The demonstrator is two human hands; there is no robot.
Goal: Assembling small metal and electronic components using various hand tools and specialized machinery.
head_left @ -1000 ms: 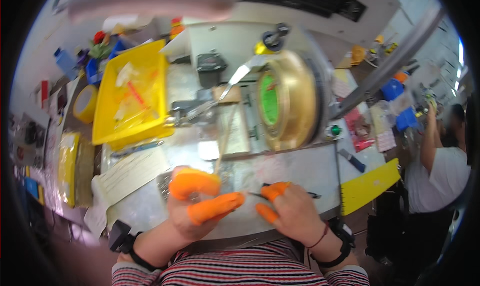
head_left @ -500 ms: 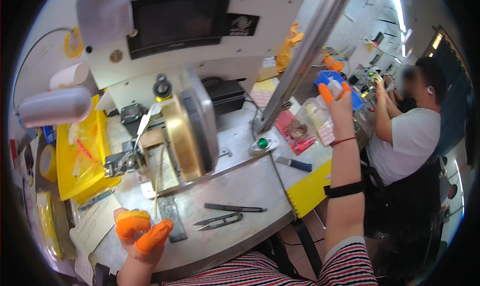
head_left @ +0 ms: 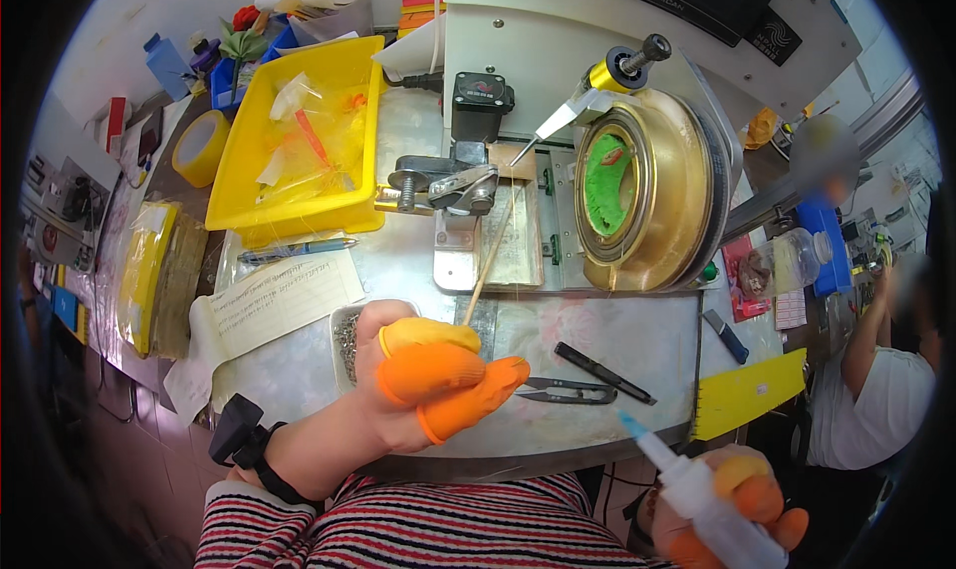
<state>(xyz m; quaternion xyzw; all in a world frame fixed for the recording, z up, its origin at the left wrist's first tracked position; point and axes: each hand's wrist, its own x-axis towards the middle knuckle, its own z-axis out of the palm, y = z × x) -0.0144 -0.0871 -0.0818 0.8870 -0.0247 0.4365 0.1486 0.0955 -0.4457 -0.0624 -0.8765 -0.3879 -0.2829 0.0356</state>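
My left hand [head_left: 428, 380], with orange and yellow finger cots, hovers over the front of the metal worktop. Its thumb and fingertips are pressed together; anything between them is too small or hidden to make out. Just behind it, a thin wooden stick [head_left: 493, 255] leans on the small metal fixture. At the lower right, my right hand [head_left: 759, 489], also in finger cots, is closed round a translucent squeeze bottle [head_left: 732, 531] with a blue needle tip, tilted up toward the left. Between the hands lie thread snips [head_left: 573, 394] and a slim black tool [head_left: 604, 373].
A machine with a round brass wheel [head_left: 652, 191] and a pointed probe [head_left: 553, 121] stands at the back. To its left is a yellow tray [head_left: 229, 186]. A written paper [head_left: 274, 305], a tub of small metal bits [head_left: 346, 342] and a dark-handled knife [head_left: 727, 338] lie around. A co-worker sits at far right.
My right hand has come back from beside the blue bin at the right, down to the near edge, with the squeeze bottle. My left fingers have closed together. The view has swung left.
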